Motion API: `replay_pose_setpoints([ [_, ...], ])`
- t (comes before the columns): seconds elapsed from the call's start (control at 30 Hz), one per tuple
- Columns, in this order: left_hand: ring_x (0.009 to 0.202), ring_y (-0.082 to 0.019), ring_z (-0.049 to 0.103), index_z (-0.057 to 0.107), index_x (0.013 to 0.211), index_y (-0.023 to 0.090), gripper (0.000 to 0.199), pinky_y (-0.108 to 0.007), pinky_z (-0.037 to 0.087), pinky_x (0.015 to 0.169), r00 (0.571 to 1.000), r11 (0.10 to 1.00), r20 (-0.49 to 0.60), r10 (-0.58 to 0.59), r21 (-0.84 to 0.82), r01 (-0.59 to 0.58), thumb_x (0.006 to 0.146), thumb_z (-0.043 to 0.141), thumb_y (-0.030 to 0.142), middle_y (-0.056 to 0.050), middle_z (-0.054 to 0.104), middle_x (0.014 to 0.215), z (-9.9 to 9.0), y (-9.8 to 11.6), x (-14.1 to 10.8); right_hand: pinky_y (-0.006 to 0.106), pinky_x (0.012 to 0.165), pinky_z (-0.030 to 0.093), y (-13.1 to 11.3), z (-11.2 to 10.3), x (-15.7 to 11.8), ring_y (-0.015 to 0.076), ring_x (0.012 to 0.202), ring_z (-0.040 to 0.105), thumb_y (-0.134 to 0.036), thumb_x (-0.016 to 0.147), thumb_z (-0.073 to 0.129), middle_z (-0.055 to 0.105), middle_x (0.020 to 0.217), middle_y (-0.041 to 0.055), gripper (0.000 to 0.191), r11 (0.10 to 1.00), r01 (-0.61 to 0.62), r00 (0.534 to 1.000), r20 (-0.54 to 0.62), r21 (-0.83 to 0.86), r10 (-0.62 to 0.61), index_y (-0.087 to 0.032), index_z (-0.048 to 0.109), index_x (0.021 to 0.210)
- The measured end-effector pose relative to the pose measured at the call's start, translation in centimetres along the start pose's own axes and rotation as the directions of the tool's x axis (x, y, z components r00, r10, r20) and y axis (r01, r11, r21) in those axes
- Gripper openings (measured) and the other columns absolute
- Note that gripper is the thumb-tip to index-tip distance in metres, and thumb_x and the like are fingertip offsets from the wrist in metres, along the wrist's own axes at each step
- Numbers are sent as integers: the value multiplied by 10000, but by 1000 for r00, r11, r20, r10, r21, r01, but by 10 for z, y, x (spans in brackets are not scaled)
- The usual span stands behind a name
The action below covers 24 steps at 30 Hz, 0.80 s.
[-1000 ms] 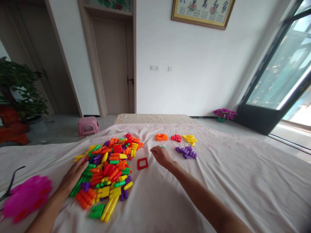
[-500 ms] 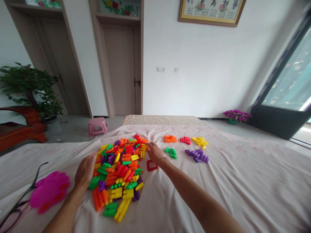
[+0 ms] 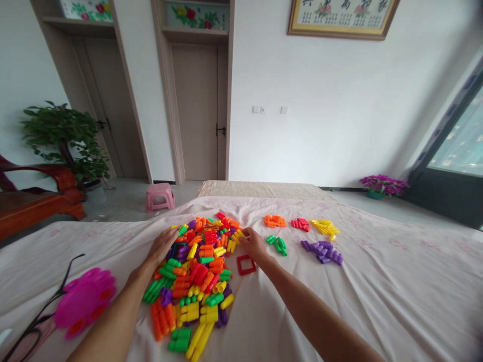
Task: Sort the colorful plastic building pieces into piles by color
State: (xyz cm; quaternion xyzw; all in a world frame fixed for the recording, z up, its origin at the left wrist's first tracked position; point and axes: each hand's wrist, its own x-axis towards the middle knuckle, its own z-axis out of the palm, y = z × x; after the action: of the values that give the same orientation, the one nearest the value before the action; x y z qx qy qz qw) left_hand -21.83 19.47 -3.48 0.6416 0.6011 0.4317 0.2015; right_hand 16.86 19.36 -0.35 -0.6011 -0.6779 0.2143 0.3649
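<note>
A large heap of bullet-shaped plastic building blocks (image 3: 199, 266) in yellow, orange, red, green and purple lies on the cloth before me. My left hand (image 3: 163, 246) rests at the heap's upper left edge, its fingers stretched over yellow and green blocks. On the other side, my right hand (image 3: 253, 244) has its fingertips closed on a yellow building block (image 3: 237, 235) at the heap's upper right edge. The hand partly hides that grip. Just below it, a red square frame (image 3: 246, 265) lies flat.
Small colour groups lie to the right: orange blocks (image 3: 275, 221), red blocks (image 3: 301, 224), yellow blocks (image 3: 325, 227), green blocks (image 3: 277, 245) and purple blocks (image 3: 323, 251). A pink flower-shaped object (image 3: 85, 301) and dark-framed glasses (image 3: 35, 322) lie left. A pink stool (image 3: 160, 197) stands beyond the cloth.
My left hand has moved up and forward along the heap, from its left side onto its upper left edge. My right hand stays by the yellow blocks. The view has shifted slightly left.
</note>
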Motion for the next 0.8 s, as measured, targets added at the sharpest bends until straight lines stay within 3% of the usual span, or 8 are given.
replay_pose_setpoints([
  [0.2,1420,-250,474,674,1290,188,687,-428,293,1249,997,998,54,46,-33,-44,848,395,633,-93,615,1435,16,14,-4,290,724,523,18,-7,-12,193,833,688,-292,851,567,742,938,42,164,990,-9,999,-51,138,16,-194,644,958],
  [0.4,1436,-254,456,667,1318,150,685,-425,257,1264,988,993,125,90,-83,-80,874,431,615,-118,618,1440,35,42,-11,297,687,541,27,-8,-18,196,781,701,-311,856,529,733,898,45,168,975,-41,996,-67,220,57,-201,606,956],
  [0.57,1461,-255,435,588,1414,123,734,-411,292,1245,982,990,174,66,-138,-42,916,385,622,-137,546,1522,28,55,-23,306,752,555,29,-9,-25,199,863,701,-280,838,515,737,967,56,179,972,-9,992,-120,236,38,-208,600,978],
  [0.7,1485,-296,393,528,1457,107,756,-467,291,1237,988,991,154,-8,-127,28,930,364,625,-166,490,1563,2,35,-43,308,752,567,31,-18,-31,197,864,703,-286,836,510,739,1014,65,242,944,12,990,-135,330,34,-195,606,1039],
  [0.8,1460,-275,436,530,1447,119,741,-412,318,1227,994,996,60,-90,16,89,905,397,607,-143,508,1554,-17,3,-59,298,713,572,40,-42,-29,191,820,708,-303,826,541,744,998,63,268,928,29,990,-139,372,25,-188,624,1054],
])
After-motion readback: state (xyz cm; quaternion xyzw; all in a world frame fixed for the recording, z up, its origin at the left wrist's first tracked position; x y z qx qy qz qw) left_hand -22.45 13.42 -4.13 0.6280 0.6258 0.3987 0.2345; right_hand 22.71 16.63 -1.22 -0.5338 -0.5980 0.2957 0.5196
